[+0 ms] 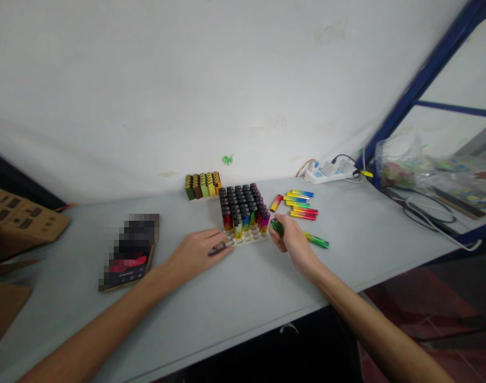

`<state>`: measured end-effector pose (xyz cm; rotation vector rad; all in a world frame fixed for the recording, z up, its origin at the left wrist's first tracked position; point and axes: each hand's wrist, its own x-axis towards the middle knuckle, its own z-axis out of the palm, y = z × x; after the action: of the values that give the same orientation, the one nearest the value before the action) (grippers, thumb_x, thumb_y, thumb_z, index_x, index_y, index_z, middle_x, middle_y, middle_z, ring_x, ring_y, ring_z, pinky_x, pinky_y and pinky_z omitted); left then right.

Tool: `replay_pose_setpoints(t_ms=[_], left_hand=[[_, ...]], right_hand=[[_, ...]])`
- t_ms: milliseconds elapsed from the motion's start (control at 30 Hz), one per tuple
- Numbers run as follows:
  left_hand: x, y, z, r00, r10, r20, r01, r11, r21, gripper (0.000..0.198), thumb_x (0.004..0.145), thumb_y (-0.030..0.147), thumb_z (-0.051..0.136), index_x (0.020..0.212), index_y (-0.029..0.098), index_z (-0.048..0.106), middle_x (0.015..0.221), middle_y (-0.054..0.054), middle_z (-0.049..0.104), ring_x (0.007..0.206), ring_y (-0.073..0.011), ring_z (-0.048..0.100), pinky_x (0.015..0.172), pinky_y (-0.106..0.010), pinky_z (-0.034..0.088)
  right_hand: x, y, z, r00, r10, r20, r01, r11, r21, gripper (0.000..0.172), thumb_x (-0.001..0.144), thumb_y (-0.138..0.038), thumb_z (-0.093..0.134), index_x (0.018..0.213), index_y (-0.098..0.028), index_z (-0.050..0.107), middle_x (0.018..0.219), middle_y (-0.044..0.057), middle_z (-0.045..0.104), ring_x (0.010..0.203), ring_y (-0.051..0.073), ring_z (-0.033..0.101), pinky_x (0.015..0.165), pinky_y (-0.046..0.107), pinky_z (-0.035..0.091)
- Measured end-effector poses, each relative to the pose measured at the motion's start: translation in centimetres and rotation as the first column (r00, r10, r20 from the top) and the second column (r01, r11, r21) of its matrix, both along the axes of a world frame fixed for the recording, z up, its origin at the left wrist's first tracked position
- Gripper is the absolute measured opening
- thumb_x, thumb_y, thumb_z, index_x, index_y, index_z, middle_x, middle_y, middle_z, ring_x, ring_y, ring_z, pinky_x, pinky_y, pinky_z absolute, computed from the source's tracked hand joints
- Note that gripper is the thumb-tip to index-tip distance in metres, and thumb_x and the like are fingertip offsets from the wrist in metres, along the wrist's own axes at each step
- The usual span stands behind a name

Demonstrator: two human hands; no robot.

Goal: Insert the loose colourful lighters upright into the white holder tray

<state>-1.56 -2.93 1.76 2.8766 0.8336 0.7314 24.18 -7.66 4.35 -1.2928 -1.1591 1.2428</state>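
Observation:
A pale tray with holes (249, 239) holds rows of upright lighters (243, 205) with black tops and shiny coloured bodies; several holes along its front show no lighter. My left hand (201, 247) has its thumb and fingers closed at the tray's front left corner. A dark patch lies between thumb and finger, and I cannot tell whether it is a thing or shadow. Just off the tray's right side, my right hand (291, 236) grips a green lighter (277, 227), its top pointing left. A green-yellow lighter (317, 240) lies on the table beyond that hand.
Several coloured lighters (302, 205) lie to the right of the tray. Behind it, by the wall, stands a block of lighters (203, 186) with yellowish tops. A pixelated phone (131, 252) and cardboard boxes (23, 218) are at left. A power strip (331, 173) sits at back right.

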Motion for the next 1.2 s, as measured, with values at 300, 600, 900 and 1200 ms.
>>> replay_pose_setpoints(t_ms=[300,600,900,1200], left_hand=[[0.0,0.0,-0.1,1.0,0.006,0.003,-0.006,1.0,-0.006,0.024,0.106,0.032,0.057,0.088,0.018,0.065,0.076,0.001,0.063,0.067,-0.0144,0.063,0.066,-0.025,0.047],[0.0,-0.2,0.4,1.0,0.023,0.011,-0.023,1.0,-0.013,0.025,0.105,0.031,0.056,0.084,0.02,0.063,0.074,0.002,0.061,0.064,-0.0133,0.06,0.064,-0.024,0.045],[0.1,-0.2,0.5,1.0,0.023,-0.009,-0.023,1.0,-0.017,0.028,0.107,0.034,0.053,0.086,0.019,0.064,0.074,0.001,0.062,0.066,-0.0134,0.061,0.065,-0.024,0.046],[0.1,-0.2,0.4,0.999,0.028,-0.027,-0.028,1.0,-0.004,0.028,0.107,0.034,0.052,0.086,0.019,0.063,0.075,0.001,0.062,0.067,-0.0136,0.062,0.066,-0.024,0.046]], right_hand=[[3.8,-0.1,4.9,0.936,0.111,0.335,-0.248,0.881,0.402,0.034,0.103,-0.052,0.058,0.106,-0.021,0.07,0.094,0.004,0.062,0.088,0.018,0.058,0.081,0.032,0.047],[3.2,3.4,6.9,0.738,-0.003,0.674,-0.375,0.829,0.414,0.028,0.094,-0.045,0.075,0.092,-0.017,0.073,0.075,0.001,0.071,0.067,0.015,0.062,0.066,0.028,0.042],[2.5,5.1,4.5,0.47,-0.069,0.88,-0.607,0.698,0.379,0.014,0.089,-0.03,0.082,0.096,-0.017,0.081,0.099,0.01,0.065,0.093,0.023,0.06,0.082,0.034,0.046],[2.6,5.5,4.4,0.514,-0.015,0.858,-0.6,0.708,0.372,0.018,0.091,-0.036,0.079,0.088,-0.019,0.084,0.101,0.008,0.057,0.102,0.024,0.057,0.09,0.037,0.048]])
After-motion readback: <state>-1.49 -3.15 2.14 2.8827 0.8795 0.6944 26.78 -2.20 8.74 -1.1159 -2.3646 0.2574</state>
